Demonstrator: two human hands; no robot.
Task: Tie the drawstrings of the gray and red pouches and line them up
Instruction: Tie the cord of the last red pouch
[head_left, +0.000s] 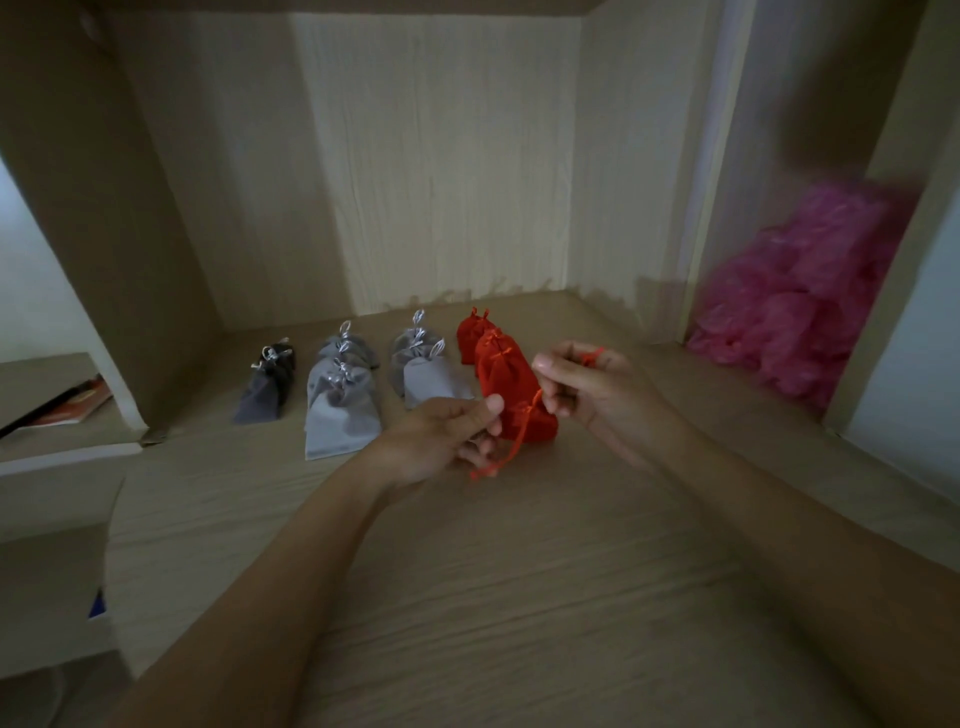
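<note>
nearly done: gray pouches (340, 410) and two red ones (493, 358) lie tied; left fingers (488, 406) grip a third red pouch (537, 423), right fingers (551, 365) pinch its drawstring (515, 451).

Pouches (343, 410) stand in rows on the shelf (467, 571), a heap (800, 312) well right.

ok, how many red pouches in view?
3: back pouch, middle pouch, front pouch between left hand and right hand. Overlap may hide more.
</note>
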